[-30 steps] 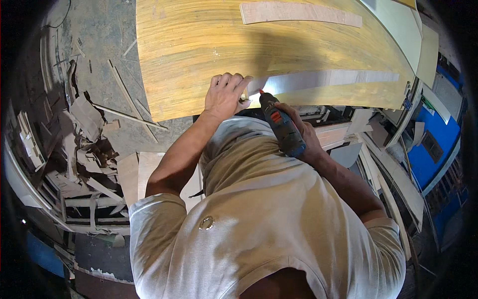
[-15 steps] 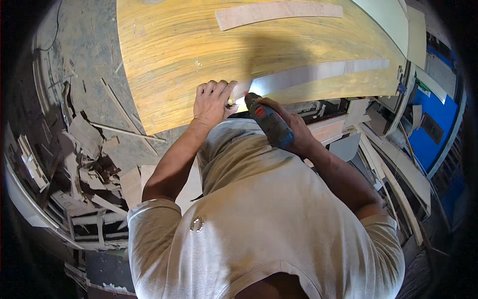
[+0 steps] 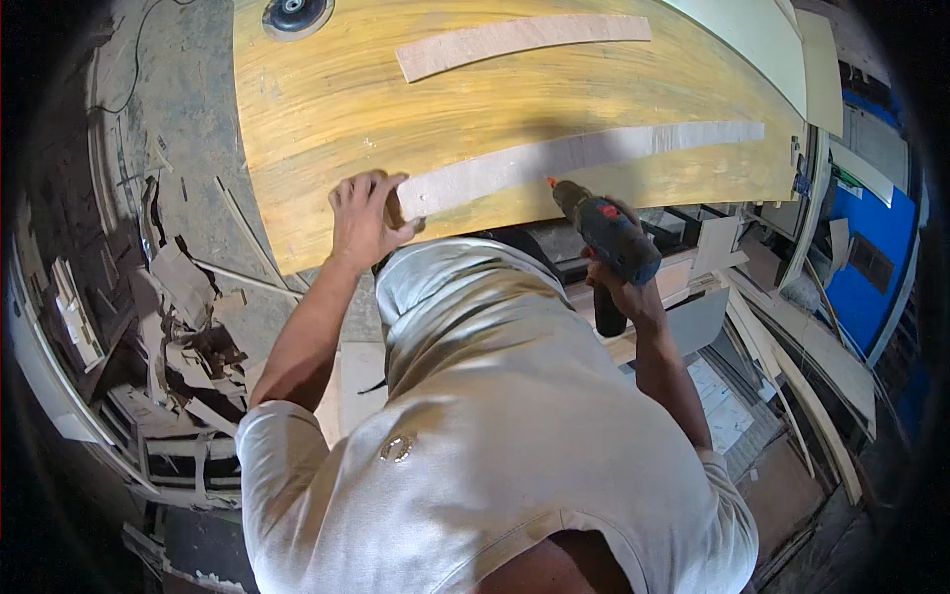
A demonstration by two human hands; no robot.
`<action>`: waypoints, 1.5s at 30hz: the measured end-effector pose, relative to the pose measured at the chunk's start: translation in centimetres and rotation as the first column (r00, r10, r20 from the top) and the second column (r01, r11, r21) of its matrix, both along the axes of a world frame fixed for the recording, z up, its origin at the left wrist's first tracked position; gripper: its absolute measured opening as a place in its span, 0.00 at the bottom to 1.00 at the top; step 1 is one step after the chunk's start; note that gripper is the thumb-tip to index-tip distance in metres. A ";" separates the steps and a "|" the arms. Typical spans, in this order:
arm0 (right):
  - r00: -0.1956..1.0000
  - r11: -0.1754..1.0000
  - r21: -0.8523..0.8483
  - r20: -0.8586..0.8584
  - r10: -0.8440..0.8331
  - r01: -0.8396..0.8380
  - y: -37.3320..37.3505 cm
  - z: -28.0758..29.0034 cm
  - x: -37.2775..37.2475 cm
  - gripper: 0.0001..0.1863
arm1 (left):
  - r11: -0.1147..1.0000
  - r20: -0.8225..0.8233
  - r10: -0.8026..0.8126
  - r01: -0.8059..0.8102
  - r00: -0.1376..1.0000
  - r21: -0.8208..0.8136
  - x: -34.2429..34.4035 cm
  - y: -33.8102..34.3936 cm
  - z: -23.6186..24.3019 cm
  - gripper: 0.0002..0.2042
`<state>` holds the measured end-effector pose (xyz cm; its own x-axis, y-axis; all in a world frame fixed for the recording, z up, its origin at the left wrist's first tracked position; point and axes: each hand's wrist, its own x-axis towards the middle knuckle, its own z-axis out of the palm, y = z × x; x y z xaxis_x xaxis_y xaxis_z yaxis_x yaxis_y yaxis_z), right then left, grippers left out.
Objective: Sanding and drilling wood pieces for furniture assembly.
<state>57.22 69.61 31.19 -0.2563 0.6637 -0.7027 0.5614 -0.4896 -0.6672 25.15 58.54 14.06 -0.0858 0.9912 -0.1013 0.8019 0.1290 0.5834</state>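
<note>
My left hand (image 3: pixel 364 220) grips the left end of a long pale wooden strip (image 3: pixel 584 150), fingers by its far edge and thumb by its near edge. The strip lies flat along the near side of a yellow wood-grained board (image 3: pixel 317 129). A small light spot shows on the strip close to my fingers. In my right hand (image 3: pixel 633 299), closed around the handle, is a dark cordless drill (image 3: pixel 612 238) with a red switch. Its red-tipped nose points away to the left, near the strip's near edge; I cannot tell whether it touches.
A second pale strip (image 3: pixel 524 45) lies farther back on the board. At the far left corner sits a round black disc tool (image 3: pixel 295 14). Broken wood scraps (image 3: pixel 183 282) litter the floor at left. Long offcuts (image 3: pixel 802 376) and a blue panel (image 3: pixel 859 267) are at right.
My right hand has drawn the drill back to the right, away from my left hand. The bright light on the strip's left end is gone. The disc tool has come into view.
</note>
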 end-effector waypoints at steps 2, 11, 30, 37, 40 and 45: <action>0.999 0.999 -0.023 -0.047 -0.025 0.024 0.6 -0.7 0.2 0.41 | 0.997 0.053 0.054 -0.056 0.997 0.046 1.1 1.9 1.6 0.29; 0.968 0.960 0.179 -0.096 0.233 -0.213 2.6 -3.9 -0.1 0.41 | 0.999 0.048 0.033 -0.034 0.998 0.021 10.8 8.7 -1.8 0.18; 0.885 0.884 0.094 0.143 0.443 -0.458 6.2 -3.8 -2.6 0.41 | 1.000 0.063 0.020 -0.021 0.998 0.007 10.8 9.6 -2.4 0.18; 0.873 0.880 0.049 0.160 0.460 -0.473 6.5 -3.9 -2.3 0.39 | 1.000 0.046 0.015 -0.016 0.999 0.012 11.0 10.0 -2.0 0.18; 0.909 0.916 -0.011 0.114 0.401 -0.402 6.1 -4.4 -1.7 0.39 | 1.000 -0.005 -0.012 0.012 1.000 0.025 11.1 10.2 -1.5 0.18; 0.935 0.919 0.179 0.007 0.355 -0.350 5.5 -2.8 0.9 0.39 | 0.999 -0.021 0.008 -0.008 1.000 0.040 11.4 9.9 -1.7 0.18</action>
<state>58.10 75.15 28.41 -0.5124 0.6384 -0.5744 0.6580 -0.1379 -0.7403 36.59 68.43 12.39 -0.0955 0.9936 -0.0600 0.8131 0.1126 0.5711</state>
